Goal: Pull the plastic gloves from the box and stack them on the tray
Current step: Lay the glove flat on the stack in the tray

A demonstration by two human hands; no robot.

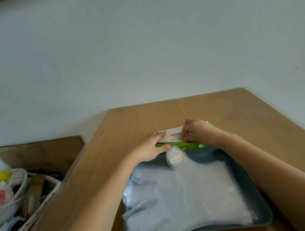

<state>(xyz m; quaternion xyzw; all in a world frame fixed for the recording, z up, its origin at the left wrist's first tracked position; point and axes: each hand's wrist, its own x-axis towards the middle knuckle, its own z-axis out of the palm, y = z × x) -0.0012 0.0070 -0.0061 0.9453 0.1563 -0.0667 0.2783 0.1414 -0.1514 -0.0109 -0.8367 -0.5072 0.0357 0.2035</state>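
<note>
A flat white and green glove box lies on the wooden table just beyond the grey tray. A stack of clear plastic gloves lies in the tray, fingers hanging over its left rim. My left hand rests flat on the box's left end, fingers straight, thumb along its green front side. My right hand sits at the box's opening, its fingertips pinching the plastic glove that shows there. Part of the box is hidden under my right hand.
The brown table stands against a pale wall, with bare wood behind and to the right of the box. Left of the table, lower down, are a cardboard sheet and a bin of clutter.
</note>
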